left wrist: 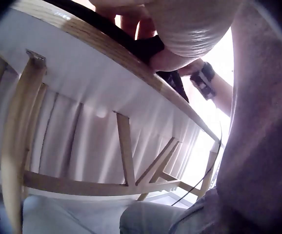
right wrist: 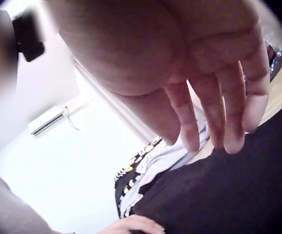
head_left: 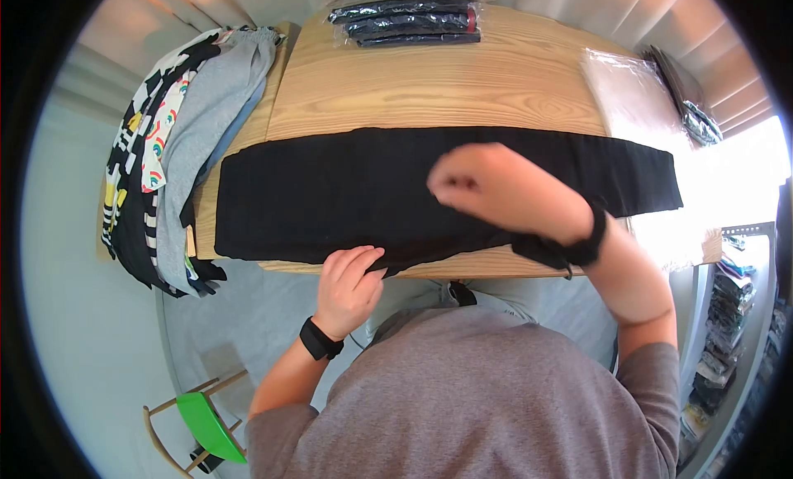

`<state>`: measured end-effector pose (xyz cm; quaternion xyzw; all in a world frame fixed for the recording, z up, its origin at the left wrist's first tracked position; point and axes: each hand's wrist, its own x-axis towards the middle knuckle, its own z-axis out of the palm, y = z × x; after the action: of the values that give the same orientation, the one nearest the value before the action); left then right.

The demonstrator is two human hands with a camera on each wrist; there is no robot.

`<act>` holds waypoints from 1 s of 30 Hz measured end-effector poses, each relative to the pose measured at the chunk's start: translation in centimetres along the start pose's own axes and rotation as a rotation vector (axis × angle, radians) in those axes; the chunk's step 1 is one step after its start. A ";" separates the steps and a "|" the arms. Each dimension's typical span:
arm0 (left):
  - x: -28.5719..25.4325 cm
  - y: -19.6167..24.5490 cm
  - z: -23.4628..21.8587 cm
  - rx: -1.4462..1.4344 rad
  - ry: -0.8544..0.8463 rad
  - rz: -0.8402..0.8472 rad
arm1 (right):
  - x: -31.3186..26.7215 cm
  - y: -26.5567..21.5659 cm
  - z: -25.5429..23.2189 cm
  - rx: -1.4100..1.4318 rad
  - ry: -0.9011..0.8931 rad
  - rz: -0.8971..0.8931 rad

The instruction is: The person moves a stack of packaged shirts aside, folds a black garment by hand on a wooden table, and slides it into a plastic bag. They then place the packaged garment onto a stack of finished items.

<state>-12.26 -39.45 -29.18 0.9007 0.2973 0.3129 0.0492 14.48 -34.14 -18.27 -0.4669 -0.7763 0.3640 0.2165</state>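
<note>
A long black garment (head_left: 314,182) lies flat across the wooden table, running left to right. At its near edge, the left hand (head_left: 351,289) pinches the cloth; in the left wrist view black fabric (left wrist: 148,48) shows between the thumb and fingers of that hand (left wrist: 185,29). The right hand (head_left: 500,186) is over the middle of the garment, blurred in the head view and holding nothing. From the right wrist, its fingers (right wrist: 233,107) appear loosely extended above the black cloth (right wrist: 219,195). Whether they touch it cannot be told.
Patterned and grey clothes (head_left: 206,99) hang over the table's left end. Packaged dark garments (head_left: 413,21) are stacked at the back, with clear plastic bags (head_left: 632,95) at the back right. A green chair (head_left: 211,425) stands at lower left; a shelf (head_left: 747,314) of packages is at right.
</note>
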 end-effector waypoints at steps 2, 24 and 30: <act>-0.1 0.1 0.2 0.012 0.010 0.001 | 4.0 4.0 1.5 -0.093 0.127 -0.003; -0.6 0.2 0.1 0.024 0.023 0.030 | 11.4 7.5 5.5 -0.248 0.295 0.169; 0.0 0.6 -0.5 -0.082 0.011 -0.153 | 1.6 0.8 6.5 -0.353 0.103 -0.318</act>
<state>-12.23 -40.03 -28.62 0.8710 0.3523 0.3250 0.1079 9.83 -34.86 -23.07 -0.3875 -0.8795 0.1598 0.2253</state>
